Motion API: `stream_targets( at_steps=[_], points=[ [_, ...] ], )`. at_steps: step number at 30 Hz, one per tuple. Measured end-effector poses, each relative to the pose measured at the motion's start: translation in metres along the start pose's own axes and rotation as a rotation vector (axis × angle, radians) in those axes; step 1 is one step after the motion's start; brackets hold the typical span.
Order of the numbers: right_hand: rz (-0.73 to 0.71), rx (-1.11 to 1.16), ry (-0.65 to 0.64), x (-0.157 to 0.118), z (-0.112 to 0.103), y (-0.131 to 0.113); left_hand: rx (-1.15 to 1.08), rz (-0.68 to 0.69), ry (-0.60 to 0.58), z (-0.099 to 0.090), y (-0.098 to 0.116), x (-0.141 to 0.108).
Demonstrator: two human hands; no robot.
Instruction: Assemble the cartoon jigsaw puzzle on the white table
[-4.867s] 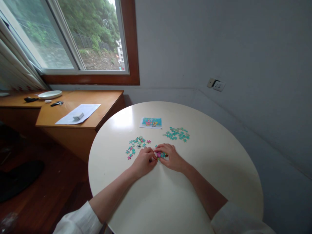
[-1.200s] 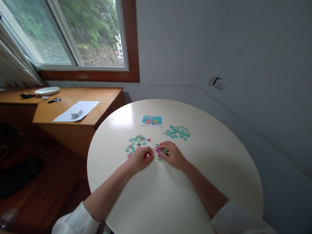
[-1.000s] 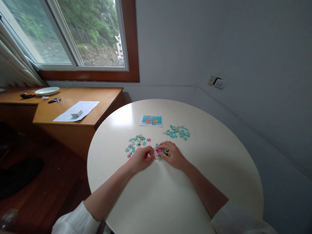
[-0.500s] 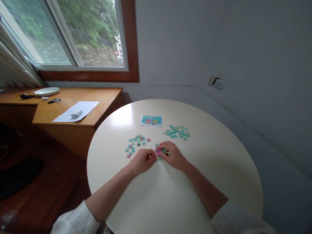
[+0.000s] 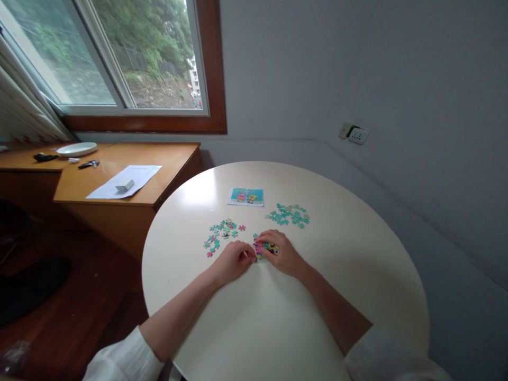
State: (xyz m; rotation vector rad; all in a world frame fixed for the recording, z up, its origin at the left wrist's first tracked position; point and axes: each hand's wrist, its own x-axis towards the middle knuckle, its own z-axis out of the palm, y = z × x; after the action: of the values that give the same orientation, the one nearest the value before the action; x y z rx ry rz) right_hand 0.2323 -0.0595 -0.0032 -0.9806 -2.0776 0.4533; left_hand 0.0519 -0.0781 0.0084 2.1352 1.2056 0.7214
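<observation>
Your left hand [image 5: 234, 260] rests on the round white table [image 5: 278, 317], fingers curled inward, fingertips meeting the left edge of the small joined cluster of puzzle pieces [image 5: 262, 248]. Whether a separate piece is pinched between those fingers cannot be told at this size. Your right hand [image 5: 281, 253] lies just beside it, fingers bent down over the right side and far edge of the same cluster and pressing it to the table; it covers part of the cluster. The two hands sit close together, almost touching, with the pink, yellow and teal cluster between their fingertips, near the middle of the table.

Just left of and beyond your left hand lies a loose scatter of teal and pink pieces [image 5: 221, 235], apart from the cluster. A second group, nearly all teal pieces [image 5: 289, 215], lies farther off, beyond your right hand. The reference picture card [image 5: 246, 196] lies flat toward the table's far side, between the two groups and well apart from your hands.

Off the table, to the left, a wooden desk [image 5: 166, 180] carries a sheet of paper [image 5: 125, 181], a white plate [image 5: 76, 148] and small dark items. A window [image 5: 119, 58] is above it.
</observation>
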Motion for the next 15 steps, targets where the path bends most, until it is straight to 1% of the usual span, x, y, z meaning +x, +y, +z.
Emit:
stream_targets(
  at_steps=[15],
  points=[
    [-0.009, 0.009, 0.007, -0.0004, 0.0003, 0.0009, 0.01, 0.038, 0.035, 0.0002, 0.0029, 0.0]
  ],
)
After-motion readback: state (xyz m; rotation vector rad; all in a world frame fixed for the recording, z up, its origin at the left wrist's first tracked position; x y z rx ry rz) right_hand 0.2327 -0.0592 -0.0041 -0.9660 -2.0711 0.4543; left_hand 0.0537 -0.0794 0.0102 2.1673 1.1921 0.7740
